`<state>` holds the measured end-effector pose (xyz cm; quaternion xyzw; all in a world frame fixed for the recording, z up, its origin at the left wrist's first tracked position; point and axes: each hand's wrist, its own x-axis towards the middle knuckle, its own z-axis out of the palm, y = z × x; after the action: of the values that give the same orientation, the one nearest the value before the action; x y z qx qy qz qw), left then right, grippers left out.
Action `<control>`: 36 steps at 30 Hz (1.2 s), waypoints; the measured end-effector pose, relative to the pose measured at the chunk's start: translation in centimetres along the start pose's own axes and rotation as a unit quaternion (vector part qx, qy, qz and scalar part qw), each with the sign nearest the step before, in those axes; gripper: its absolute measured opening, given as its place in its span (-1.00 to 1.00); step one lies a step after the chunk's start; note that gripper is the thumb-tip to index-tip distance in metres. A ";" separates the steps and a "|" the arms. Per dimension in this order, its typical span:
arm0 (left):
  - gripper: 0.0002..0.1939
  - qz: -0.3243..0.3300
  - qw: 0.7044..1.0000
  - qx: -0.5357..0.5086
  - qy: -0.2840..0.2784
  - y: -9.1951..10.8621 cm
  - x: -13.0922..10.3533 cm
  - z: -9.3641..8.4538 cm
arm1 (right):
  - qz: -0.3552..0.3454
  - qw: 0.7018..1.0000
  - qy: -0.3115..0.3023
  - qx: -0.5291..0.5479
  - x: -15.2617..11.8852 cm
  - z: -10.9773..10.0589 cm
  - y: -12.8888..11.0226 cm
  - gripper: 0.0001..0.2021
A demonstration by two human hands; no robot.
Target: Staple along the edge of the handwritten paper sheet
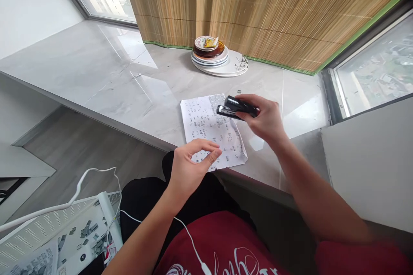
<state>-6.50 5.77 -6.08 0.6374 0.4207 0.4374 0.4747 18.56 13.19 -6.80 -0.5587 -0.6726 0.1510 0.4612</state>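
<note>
Looks forward and steeply down from the person's head, in a single view. Sits close above the red shirt point(226, 240), with left hand point(193, 161) and right hand point(266, 116) near mid-view. Faces across the window ledge point(109, 71), from near edge to far edge and blind point(251, 4) behind, also catching floor point(87, 142) at lower left.

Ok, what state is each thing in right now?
Stapler: in right hand, front ends apart
Left hand: thumb and finger pinched together
Paper: written on, edges curling
Plates: stacked, yellow packet on top
Blind: lowered
Basket: uncovered, grey pieces inside
</note>
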 end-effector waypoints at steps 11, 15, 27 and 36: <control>-0.31 0.177 0.819 0.439 -0.325 -6.6 8.2 -1.1 | 0.113 0.992 -0.031 -0.034 -4.7 -5.9 5.5 -0.63; -0.23 0.180 0.805 0.444 -0.348 -6.1 9.9 -1.3 | 0.078 0.992 -0.097 0.004 -3.5 -4.7 5.6 -0.63; -0.18 0.247 0.788 0.420 -0.376 -7.4 11.1 -0.1 | -0.035 0.996 -0.076 -0.033 -3.6 -1.9 5.9 -0.57; -0.30 0.223 0.809 0.417 -0.350 -7.1 10.8 0.3 | -0.062 0.993 -0.066 -0.077 -3.8 -1.7 5.9 -0.56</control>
<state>-4.25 17.37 -11.31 0.9601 0.2146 0.0612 0.1684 23.26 11.22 -11.86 -0.5384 -0.7446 0.1064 0.3800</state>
